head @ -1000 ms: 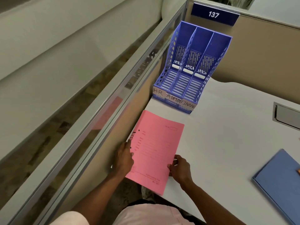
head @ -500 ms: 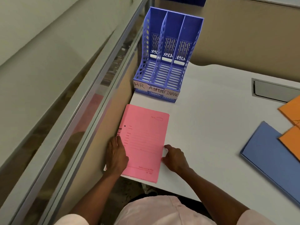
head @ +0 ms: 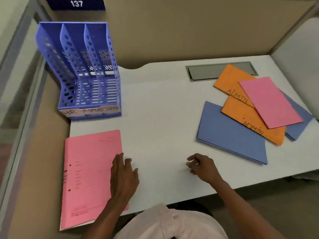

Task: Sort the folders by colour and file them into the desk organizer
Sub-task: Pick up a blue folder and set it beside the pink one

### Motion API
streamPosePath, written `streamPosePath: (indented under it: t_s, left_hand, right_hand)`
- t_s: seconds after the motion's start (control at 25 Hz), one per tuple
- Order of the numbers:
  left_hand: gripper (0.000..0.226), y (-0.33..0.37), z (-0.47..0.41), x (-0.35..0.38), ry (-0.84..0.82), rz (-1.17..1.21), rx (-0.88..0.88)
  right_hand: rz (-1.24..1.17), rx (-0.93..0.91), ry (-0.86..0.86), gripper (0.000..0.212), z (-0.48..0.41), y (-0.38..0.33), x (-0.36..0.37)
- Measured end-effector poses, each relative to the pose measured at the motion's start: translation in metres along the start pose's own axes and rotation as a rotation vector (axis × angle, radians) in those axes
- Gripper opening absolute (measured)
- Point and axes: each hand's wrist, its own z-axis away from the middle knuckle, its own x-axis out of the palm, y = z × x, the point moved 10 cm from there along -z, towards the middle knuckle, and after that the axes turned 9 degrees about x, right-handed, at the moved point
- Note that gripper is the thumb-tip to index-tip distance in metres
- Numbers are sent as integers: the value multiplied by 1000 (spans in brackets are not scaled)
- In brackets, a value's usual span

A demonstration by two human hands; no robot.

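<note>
Both hands have come off the edges of the pink folder (head: 89, 176) since half a second ago, and my view has swung right so the loose pile now shows whole. Left hand (head: 123, 176) lies flat, fingers spread and gripping nothing, its fingertips over the folder's right edge. Right hand (head: 202, 167) rests well right of the folder on the bare white desk (head: 160, 107), fingers loosely curled, holding nothing.

Pink folder: flat, closed, printed form lines on the cover, two punch holes near its left edge, near corner hanging past the desk's front edge.

Blue desk organizer (head: 81, 71) stands just behind the folder, three slots, all empty, front strip hand-lettered HR, ADMIN, FINANC.

Far right of the folder, well apart: a fanned pile with a blue folder (head: 229, 135) lowest, two orange folders (head: 248, 118) marked ADMIN across it, a second pink folder (head: 269, 102) on top
</note>
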Motion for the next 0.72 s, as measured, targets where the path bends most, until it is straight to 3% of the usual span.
streamPosePath:
  t_s: [0.24, 0.36, 0.52, 0.72]
  left_hand:
    - [26, 136, -51, 35, -73, 224, 98]
    - [25, 192, -77, 56, -170, 349, 33]
    - [42, 248, -108, 80, -213, 450, -59]
    - [73, 288, -130, 97, -257, 564, -154]
  right_hand:
    - [-39, 77, 269, 12, -43, 84, -150]
    - [1, 238, 459, 32, -57, 146, -220]
    - [-11, 507, 498, 62, -72, 219, -264]
    - [-251, 494, 431, 65, -92, 244, -259]
